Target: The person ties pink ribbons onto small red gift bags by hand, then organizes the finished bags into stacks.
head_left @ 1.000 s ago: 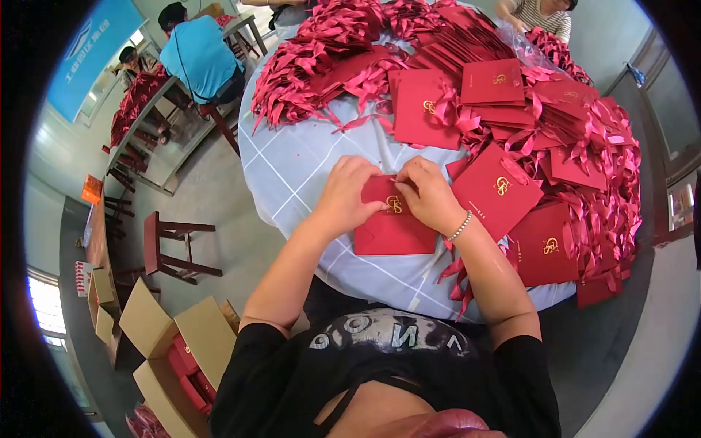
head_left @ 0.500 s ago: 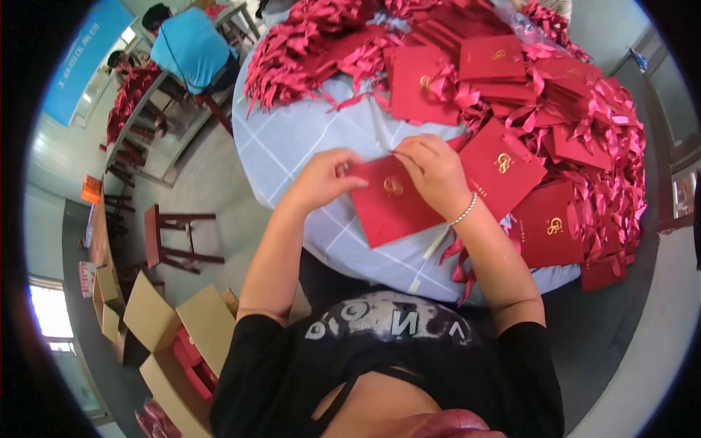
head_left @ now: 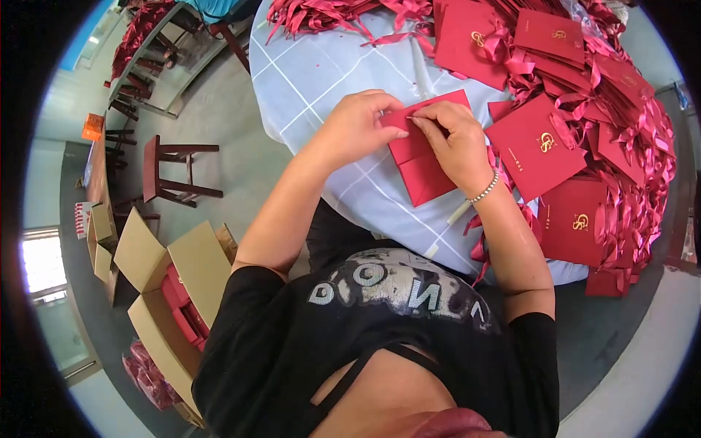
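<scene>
A flat red paper gift bag (head_left: 425,175) lies at the near edge of the table, with a plain creased face up. My left hand (head_left: 361,130) curls at its upper left side, thumb over the paper and fingertips partly out of sight. Over the bag's upper part, my right hand (head_left: 454,139) pinches thumb and forefinger together; whatever is between them is too small to make out. Just right of that hand lies another red gift bag (head_left: 537,148) with a gold logo and a ribbon.
Piled red gift bags (head_left: 621,139) with ribbons cover the table's right side, on a blue checked tablecloth (head_left: 299,80). An open cardboard box (head_left: 150,314) with red items stands on the floor at left, near a wooden stool (head_left: 152,169). Part of another person (head_left: 212,9) shows at the back.
The bag in my hands has been turned over: its gold logo faced up before and a plain face shows now. Both hands appear farther up and right; the camera view has also shifted.
</scene>
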{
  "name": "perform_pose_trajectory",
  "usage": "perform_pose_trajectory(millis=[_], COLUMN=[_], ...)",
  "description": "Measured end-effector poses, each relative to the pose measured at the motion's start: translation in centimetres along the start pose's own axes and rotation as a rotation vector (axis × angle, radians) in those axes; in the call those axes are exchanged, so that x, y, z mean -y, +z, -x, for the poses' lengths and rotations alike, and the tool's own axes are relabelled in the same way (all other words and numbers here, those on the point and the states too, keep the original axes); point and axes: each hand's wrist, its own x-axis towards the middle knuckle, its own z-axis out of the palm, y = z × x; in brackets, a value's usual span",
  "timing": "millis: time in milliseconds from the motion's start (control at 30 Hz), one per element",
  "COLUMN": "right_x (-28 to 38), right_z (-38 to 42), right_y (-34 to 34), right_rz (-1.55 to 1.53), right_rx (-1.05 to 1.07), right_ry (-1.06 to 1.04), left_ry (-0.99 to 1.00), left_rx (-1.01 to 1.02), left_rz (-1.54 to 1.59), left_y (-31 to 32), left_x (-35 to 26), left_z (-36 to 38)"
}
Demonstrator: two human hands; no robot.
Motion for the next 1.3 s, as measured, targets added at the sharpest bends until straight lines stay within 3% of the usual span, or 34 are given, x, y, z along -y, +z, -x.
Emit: perform_pose_trajectory(millis=[333,1300], right_x=[0.2,0.7], right_z=[0.4,0.5], right_y=[0.3,0.3], right_rz=[0.106,0.083], right_rx=[-0.015,0.004], right_ry=[0.01,0.115], left_ry=[0.028,0.029], left_rx=[-0.052,-0.108], left_rz=[-0.123,-0.094], left_y=[0.5,0.9], left_x=[-1.0,-1.7], left_z=[-0.1,0.7])
